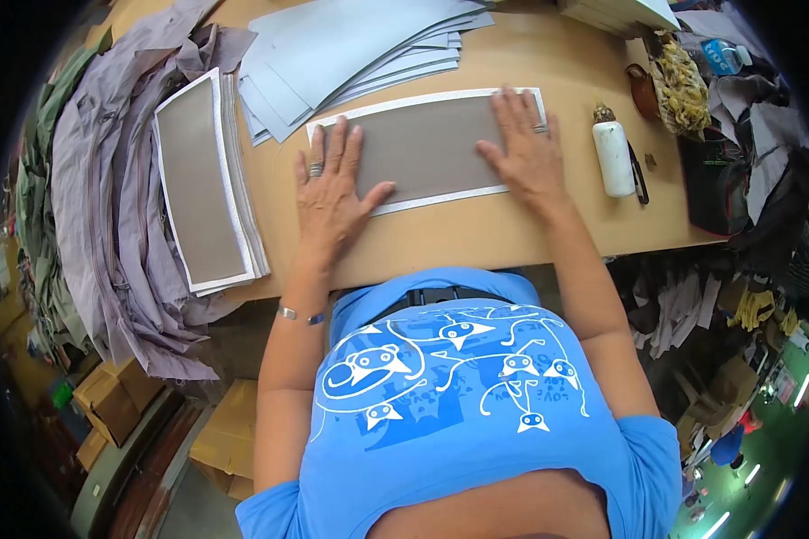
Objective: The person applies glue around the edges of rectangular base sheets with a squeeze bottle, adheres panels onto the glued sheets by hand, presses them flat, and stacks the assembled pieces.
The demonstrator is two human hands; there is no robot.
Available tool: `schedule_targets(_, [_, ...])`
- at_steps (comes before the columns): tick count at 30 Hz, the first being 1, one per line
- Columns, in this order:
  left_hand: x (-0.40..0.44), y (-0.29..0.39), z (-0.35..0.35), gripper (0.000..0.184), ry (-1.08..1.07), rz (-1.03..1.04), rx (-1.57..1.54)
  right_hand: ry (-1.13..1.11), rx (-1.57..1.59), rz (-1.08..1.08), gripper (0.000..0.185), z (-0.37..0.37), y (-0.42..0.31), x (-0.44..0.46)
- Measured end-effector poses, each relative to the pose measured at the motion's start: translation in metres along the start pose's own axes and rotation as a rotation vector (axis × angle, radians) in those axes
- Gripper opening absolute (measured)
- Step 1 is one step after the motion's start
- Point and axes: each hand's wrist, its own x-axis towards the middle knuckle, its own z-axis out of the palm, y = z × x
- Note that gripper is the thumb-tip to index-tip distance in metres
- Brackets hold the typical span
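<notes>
Where hands lie, the panel is hidden.

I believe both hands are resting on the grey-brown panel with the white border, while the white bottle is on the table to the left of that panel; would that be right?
Not quite: the head view shows the white bottle on the table to the right of the grey-brown panel. The left hand and right hand are indeed resting on that panel.
</notes>
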Motion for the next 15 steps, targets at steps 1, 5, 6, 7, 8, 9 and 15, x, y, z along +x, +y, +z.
schedule_targets(1, [-0.002, -0.007, 0.001, 0.080, 0.005, 0.000, -0.012, -0.003, -0.018, 0.045, 0.070, -0.002, 0.007, -0.002])
schedule_targets(5, [-0.001, -0.005, -0.002, 0.078, 0.035, -0.013, -0.006, -0.003, -0.083, 0.102, 0.073, -0.004, 0.002, 0.000])
schedule_targets(6, [-0.001, -0.002, -0.003, 0.077, 0.041, -0.020, 0.017, 0.043, -0.055, 0.104, 0.073, -0.005, -0.004, 0.000])
schedule_targets(7, [-0.001, 0.000, -0.001, 0.076, 0.018, -0.017, 0.025, 0.088, -0.027, 0.102, 0.073, -0.005, -0.008, -0.001])
schedule_targets(8, [0.000, 0.000, 0.001, 0.075, -0.006, -0.012, 0.034, 0.053, -0.046, 0.105, 0.074, -0.001, -0.009, -0.003])
schedule_targets(9, [0.000, 0.001, 0.001, 0.074, -0.030, -0.006, 0.045, 0.020, -0.064, 0.108, 0.074, 0.004, -0.011, -0.007])
schedule_targets(15, [0.010, -0.007, -0.001, 0.059, 0.056, -0.019, -0.011, -0.035, -0.085, 0.148, 0.074, -0.005, -0.003, -0.003])
